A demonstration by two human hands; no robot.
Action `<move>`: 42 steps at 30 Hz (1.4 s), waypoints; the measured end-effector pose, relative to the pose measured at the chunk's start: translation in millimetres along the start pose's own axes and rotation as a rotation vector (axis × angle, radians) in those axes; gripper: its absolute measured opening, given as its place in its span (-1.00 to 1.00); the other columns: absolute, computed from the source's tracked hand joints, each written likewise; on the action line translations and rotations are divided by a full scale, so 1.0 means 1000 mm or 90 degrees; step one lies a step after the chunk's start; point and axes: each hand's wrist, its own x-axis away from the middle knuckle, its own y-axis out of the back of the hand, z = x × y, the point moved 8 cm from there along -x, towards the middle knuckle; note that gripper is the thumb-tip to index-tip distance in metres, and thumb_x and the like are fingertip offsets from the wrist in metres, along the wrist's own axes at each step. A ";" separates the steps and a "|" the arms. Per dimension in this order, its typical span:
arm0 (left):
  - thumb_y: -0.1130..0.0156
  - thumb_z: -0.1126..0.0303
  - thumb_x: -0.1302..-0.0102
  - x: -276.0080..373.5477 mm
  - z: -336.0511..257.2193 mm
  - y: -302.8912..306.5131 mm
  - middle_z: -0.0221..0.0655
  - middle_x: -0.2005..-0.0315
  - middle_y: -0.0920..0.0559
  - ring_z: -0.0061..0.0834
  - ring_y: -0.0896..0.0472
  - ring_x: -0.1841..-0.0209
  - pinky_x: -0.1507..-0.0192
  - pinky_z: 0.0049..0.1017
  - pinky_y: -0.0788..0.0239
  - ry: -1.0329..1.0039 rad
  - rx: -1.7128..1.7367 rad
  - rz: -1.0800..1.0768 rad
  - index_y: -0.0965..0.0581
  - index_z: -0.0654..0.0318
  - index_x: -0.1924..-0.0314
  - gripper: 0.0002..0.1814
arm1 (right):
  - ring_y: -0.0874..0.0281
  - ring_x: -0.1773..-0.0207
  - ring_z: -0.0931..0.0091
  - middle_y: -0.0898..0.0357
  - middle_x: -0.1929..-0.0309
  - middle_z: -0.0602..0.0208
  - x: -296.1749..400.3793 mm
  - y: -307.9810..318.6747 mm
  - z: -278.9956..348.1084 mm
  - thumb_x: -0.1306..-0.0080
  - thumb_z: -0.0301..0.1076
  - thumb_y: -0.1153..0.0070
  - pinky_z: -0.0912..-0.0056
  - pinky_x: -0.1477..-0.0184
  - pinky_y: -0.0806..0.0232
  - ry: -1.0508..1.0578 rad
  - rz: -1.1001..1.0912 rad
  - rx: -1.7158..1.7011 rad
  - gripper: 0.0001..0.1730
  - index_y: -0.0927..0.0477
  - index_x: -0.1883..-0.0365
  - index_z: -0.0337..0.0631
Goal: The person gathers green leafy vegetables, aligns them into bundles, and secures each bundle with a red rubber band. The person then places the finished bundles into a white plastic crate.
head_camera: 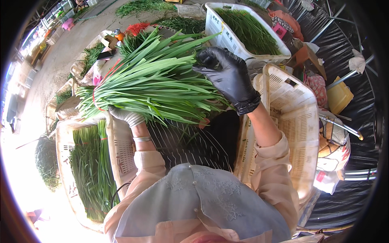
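A large bundle of green Chinese chives (161, 79) lies across in front of me, with a red tie (96, 91) around its left end. My left hand (126, 117), in a pale striped glove, holds the bundle from below near the tie; most of its fingers are hidden under the leaves. My right hand (228, 73), in a black glove, is at the upper right of the leaf tips, its thumb and forefinger curled towards each other. Whether it pinches a leaf cannot be told.
At the left, a white plastic crate (112, 145) holds tied chive bundles (91, 170). Another white crate (299, 127) stands at my right. Beyond my right hand, a white tub (243, 51) holds more chives (249, 30). An orange-topped container (118, 35) and red ties (136, 29) lie ahead.
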 end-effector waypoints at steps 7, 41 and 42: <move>0.00 0.08 -0.18 -0.001 0.004 -0.010 -0.16 -0.14 -0.38 -0.12 -0.29 -0.18 -0.26 -0.09 -0.02 0.174 0.216 0.257 -0.34 0.30 -0.16 -0.40 | -0.46 0.33 0.60 -0.53 0.36 0.43 -0.011 -0.002 -0.019 -0.13 -0.67 -0.10 0.54 0.20 -0.40 -0.104 -0.055 -0.253 -0.76 -0.53 0.20 -0.31; -0.17 0.23 -0.07 0.001 0.011 0.017 -0.18 0.02 -0.51 -0.18 -0.44 -0.03 -0.15 -0.12 -0.20 0.135 0.069 0.167 -0.43 0.31 -0.05 -0.47 | -0.37 0.05 0.31 -0.42 0.14 0.27 0.015 0.039 0.008 0.06 -0.69 -0.12 0.31 0.05 -0.33 0.053 0.023 0.055 -0.44 -0.54 0.05 -0.03; -0.16 0.24 -0.08 -0.002 0.009 0.018 -0.18 0.01 -0.51 -0.17 -0.44 -0.04 -0.15 -0.12 -0.20 0.122 0.063 0.152 -0.43 0.31 -0.05 -0.48 | -0.38 0.08 0.30 -0.44 0.17 0.26 0.018 0.036 0.010 0.06 -0.65 -0.16 0.31 0.07 -0.33 0.062 0.016 0.122 -0.47 -0.55 0.07 -0.04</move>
